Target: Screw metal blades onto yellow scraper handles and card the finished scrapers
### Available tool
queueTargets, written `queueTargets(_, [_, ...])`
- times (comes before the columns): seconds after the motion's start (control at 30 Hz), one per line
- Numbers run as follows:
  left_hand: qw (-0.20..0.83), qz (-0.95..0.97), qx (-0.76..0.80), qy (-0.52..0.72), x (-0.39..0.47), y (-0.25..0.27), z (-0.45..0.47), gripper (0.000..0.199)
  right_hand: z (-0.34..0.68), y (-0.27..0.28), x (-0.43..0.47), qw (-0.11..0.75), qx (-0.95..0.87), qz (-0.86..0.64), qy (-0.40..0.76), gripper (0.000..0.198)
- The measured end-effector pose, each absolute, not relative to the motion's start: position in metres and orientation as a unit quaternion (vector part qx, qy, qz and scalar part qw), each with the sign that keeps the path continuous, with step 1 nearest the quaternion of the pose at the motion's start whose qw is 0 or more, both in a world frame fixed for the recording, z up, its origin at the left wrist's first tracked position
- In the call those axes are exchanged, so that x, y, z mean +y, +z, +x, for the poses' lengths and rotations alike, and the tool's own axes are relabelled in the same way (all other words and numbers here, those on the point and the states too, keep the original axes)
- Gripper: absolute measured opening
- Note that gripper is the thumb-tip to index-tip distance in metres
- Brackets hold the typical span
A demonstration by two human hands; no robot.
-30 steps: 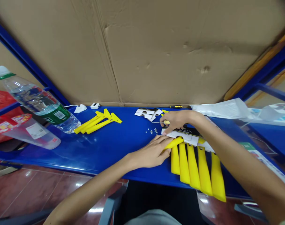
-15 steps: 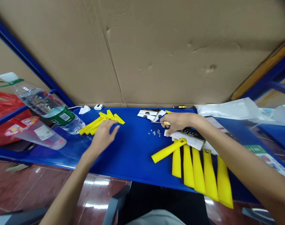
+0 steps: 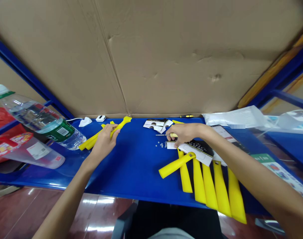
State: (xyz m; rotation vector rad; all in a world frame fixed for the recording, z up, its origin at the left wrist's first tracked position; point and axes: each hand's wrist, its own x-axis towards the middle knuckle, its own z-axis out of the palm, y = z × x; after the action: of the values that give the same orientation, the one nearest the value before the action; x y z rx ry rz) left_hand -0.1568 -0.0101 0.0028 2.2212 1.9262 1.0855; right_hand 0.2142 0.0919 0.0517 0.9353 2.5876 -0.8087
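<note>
In the head view, my left hand (image 3: 104, 138) is closed on a yellow plastic piece (image 3: 122, 124) with a flared end, tilted up to the right. Under and beside that hand, more of these yellow pieces (image 3: 88, 142) lie on the blue table. My right hand (image 3: 181, 133) grips a screwdriver (image 3: 173, 135), its thin shaft pointing left. Just below the shaft, several tiny metal parts (image 3: 161, 145) are scattered. Near my right wrist lie printed white and black cards (image 3: 203, 154). Yellow flat handles (image 3: 198, 181) are fanned out at the table's front right, one (image 3: 175, 166) lying slantwise.
A large water bottle (image 3: 59, 127) and a clear plastic cup (image 3: 42, 151) lean at the left. Small cards (image 3: 156, 124) and a second screwdriver (image 3: 187, 116) lie near the cardboard wall (image 3: 161, 59). A white plastic package (image 3: 231, 116) and a phone (image 3: 225, 132) are at the right.
My left hand has closed on a yellow piece and lifted it from the pile. My right hand keeps the screwdriver, its shaft still pointing left. The view has shifted slightly.
</note>
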Motion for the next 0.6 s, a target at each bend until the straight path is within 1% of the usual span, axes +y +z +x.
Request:
queueTargets(0.07, [0.09,0.68,0.597,0.416,-0.003,0.01,-0.139,0.033,0.219,0.053,0.095,0.151,0.874,0.345,-0.307,0.044])
queueTargets(0.17, [0.264,0.615,0.527,0.524,0.01,0.013,-0.109,0.04,0.229,0.058,0.101,0.134,0.869,0.356,-0.315,0.039])
queueTargets(0.27, [0.433,0.529,0.447,0.577,0.02,0.011,-0.079,0.038,0.243,0.065,0.115,0.05,0.892,0.372,-0.252,0.035])
queueTargets(0.33, [0.513,0.481,0.407,0.582,0.023,0.009,-0.061,0.035,0.257,0.068,0.128,-0.008,0.893,0.412,-0.179,0.032])
queueTargets(0.4, [0.559,0.451,0.381,0.582,0.022,0.007,-0.048,0.034,0.271,0.069,0.142,-0.03,0.876,0.463,-0.13,0.026])
queueTargets(0.47, [0.582,0.431,0.367,0.583,0.019,0.004,-0.039,0.035,0.283,0.066,0.153,-0.024,0.861,0.494,-0.12,0.023])
queueTargets(0.53, [0.599,0.416,0.367,0.578,0.015,0.0,-0.034,0.037,0.29,0.059,0.16,-0.009,0.854,0.503,-0.131,0.026])
queueTargets(0.6, [0.617,0.403,0.373,0.564,0.012,-0.005,-0.033,0.039,0.291,0.051,0.166,0.012,0.847,0.508,-0.157,0.033])
